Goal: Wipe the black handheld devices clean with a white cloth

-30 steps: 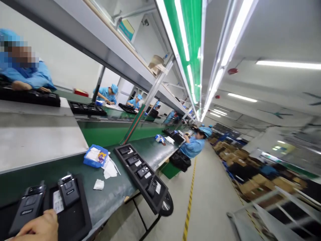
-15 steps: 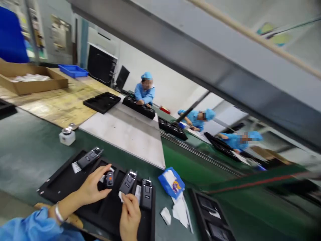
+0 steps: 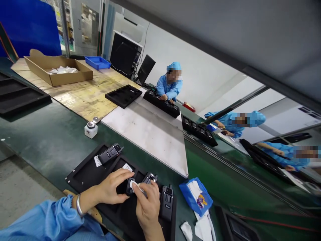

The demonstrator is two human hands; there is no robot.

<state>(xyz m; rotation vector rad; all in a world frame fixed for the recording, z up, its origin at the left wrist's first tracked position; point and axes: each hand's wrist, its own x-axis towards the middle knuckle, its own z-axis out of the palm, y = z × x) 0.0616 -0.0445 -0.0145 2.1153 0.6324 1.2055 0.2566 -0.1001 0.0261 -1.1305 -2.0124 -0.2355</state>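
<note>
Fingers [image 3: 124,174] on black device [image 3: 128,190], above tray [image 3: 86,175]
Left hand [image 3: 114,187]: thumb and fingertips clamped on the device's sides; right hand [image 3: 148,202]: fingers pinched together on a white wipe [image 3: 136,186], set against the device; below, the tray carries three similar devices [image 3: 167,202] and lies on the green table [image 3: 57,140]; a white bottle [image 3: 90,131] stands behind its left part, a blue bin [image 3: 186,193] near its right end

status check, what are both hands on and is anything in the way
Left hand gripping black handset; right hand holding white wipe against it; wipe and fingers partly block view of handset; black tray beneath.
</note>
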